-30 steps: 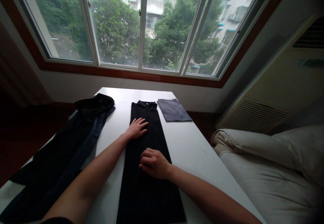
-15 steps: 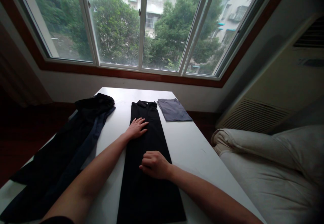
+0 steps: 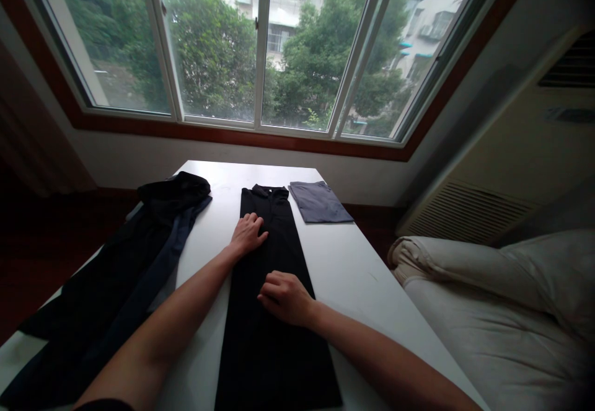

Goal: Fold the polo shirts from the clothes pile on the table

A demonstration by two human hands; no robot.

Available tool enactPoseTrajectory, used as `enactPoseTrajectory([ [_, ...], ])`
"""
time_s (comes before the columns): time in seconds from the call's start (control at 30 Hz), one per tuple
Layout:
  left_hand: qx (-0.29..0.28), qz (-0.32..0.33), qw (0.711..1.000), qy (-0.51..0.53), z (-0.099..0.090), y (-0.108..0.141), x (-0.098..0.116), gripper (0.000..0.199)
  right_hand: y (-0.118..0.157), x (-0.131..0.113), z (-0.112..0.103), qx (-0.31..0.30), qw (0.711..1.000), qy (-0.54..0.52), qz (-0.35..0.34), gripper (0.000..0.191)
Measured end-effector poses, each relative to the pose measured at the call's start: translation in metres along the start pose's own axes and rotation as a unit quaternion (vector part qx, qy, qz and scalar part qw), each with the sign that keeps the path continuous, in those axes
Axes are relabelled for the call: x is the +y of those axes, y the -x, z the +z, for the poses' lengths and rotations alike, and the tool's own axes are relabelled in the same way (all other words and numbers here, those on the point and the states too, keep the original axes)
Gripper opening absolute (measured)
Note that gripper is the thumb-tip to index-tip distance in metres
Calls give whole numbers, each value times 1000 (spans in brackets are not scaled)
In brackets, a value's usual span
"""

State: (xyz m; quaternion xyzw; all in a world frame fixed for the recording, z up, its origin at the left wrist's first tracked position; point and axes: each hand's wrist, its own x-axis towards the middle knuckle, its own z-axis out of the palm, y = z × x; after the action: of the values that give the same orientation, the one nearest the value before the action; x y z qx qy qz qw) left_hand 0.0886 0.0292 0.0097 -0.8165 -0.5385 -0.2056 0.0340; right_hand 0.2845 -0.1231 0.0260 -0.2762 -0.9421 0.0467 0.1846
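Observation:
A black collared garment (image 3: 279, 361), folded into a long narrow strip, lies on the white table (image 3: 357, 274) with its collar toward the window. My left hand (image 3: 250, 232) rests on its upper left part, fingers bent and slightly apart, holding nothing. Lower down, over the middle of the strip, is my right hand (image 3: 284, 296), its fingers curled and partly spread with nothing visible in them. A folded grey cloth (image 3: 320, 202) lies right of the collar. Dark garments (image 3: 125, 268) are heaped along the left side of the table.
A cream sofa (image 3: 493, 299) stands right of the table, with a large pale appliance (image 3: 478, 200) with vents behind it. Beyond the table's far edge is a wall with a wide window (image 3: 258, 57). A curtain (image 3: 37, 132) hangs at the left.
The fingers of my left hand, spread flat before, are now drawn in and bent. My right hand has loosened from a fist and shifted slightly up. The garments have not visibly moved.

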Motion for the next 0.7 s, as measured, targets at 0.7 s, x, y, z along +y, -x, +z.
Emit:
enactPoseTrajectory([
  [0.7,-48,-57,995,60,2,-4,7,14,3,-21,2,-36,990,-87,104,18],
])
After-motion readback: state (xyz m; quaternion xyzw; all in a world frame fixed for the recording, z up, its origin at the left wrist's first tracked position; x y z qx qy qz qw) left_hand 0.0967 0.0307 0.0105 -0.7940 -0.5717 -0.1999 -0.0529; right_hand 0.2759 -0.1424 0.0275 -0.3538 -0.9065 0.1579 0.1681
